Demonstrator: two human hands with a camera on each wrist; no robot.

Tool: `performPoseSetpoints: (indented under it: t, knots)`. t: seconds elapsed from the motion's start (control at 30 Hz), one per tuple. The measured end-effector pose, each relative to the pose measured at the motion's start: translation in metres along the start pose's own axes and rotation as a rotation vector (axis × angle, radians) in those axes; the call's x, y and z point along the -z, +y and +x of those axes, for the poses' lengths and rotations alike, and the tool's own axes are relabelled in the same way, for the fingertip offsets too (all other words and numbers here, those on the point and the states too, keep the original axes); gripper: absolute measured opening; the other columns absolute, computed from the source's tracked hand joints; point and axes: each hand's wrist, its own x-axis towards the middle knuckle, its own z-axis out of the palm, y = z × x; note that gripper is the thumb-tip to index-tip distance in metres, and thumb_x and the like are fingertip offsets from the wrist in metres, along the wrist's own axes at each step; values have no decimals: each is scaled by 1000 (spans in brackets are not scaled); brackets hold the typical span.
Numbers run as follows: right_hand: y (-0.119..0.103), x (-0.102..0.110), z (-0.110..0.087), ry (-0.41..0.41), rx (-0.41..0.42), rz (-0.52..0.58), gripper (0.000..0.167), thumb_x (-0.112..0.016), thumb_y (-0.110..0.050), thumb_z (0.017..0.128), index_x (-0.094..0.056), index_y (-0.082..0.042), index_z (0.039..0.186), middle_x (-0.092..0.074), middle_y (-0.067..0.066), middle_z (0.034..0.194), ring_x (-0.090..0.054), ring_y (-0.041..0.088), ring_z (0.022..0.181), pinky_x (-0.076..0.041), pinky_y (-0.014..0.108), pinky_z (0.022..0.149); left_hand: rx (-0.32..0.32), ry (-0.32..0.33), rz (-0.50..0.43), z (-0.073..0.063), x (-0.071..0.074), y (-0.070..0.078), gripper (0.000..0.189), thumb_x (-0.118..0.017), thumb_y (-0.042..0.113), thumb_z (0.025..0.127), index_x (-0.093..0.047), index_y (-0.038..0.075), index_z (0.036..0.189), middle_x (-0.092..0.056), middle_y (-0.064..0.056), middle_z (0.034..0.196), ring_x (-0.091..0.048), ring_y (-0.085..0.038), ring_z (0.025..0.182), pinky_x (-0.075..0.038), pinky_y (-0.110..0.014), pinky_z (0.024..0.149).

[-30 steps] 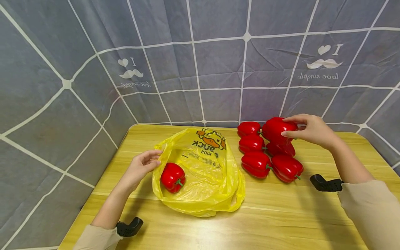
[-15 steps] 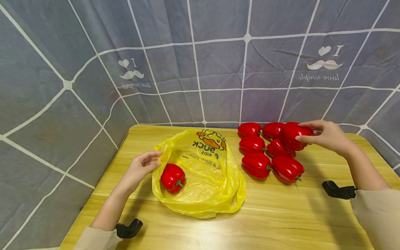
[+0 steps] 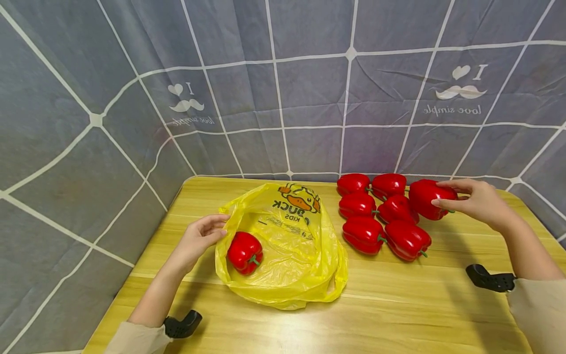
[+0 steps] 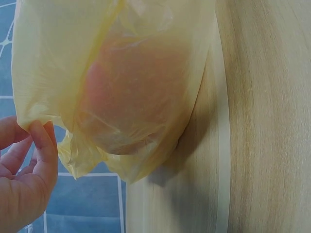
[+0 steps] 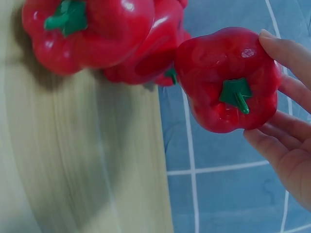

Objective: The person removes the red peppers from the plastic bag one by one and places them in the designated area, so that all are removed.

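Observation:
My left hand (image 3: 201, 238) pinches the left rim of a yellow plastic bag (image 3: 287, 290) printed with a duck, between thumb and fingers. Inside the bag's wide mouth lies one red bell pepper (image 3: 244, 252), which shows dimly through the film in the left wrist view. At the back right, my right hand (image 3: 475, 201) grips another red bell pepper (image 3: 430, 199), thumb on one side and fingers on the other. Its green stem (image 5: 236, 94) faces the right wrist camera. This pepper is at the right end of the group, close beside the others.
Several more red bell peppers (image 3: 363, 234) lie grouped to the right of the bag, in uneven rows. They rest on a wooden table (image 3: 376, 309). A grey cloth with white grid lines (image 3: 309, 93) hangs behind the table and along its left side.
My right hand has carried its pepper rightward and lower in the view, off the back of the group, uncovering the peppers behind it. The left hand and the bag have stayed in place.

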Motion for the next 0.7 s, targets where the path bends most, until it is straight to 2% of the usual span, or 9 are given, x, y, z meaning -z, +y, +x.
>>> performPoseSetpoints:
  t: [0.17,0.37,0.7]
  knots:
    - [8,-1,-5,-15,-40,-16,57,-68,-26,86,-49,8,128,-49,34,122,-49,50,104,-47,19,61,-4,-1,2,-1,0,-1,39,-58,2,90,-48,-10,126,-56,-20,110,-56,-9,89,-48,-19,78]
    - [16,-4,-8,-19,-46,-23,58,-68,-27,86,-49,8,128,-49,36,121,-48,52,105,-47,21,60,1,0,9,-1,0,-1,40,-58,4,90,-49,-9,127,-54,-22,111,-55,-10,90,-48,-18,78]
    - [32,-11,-14,12,-54,-36,57,-70,-27,84,-52,9,125,-49,38,120,-47,50,105,-44,14,60,-5,-3,-2,0,0,-1,40,-58,3,90,-49,-10,126,-56,-20,109,-56,-10,89,-48,-18,78]
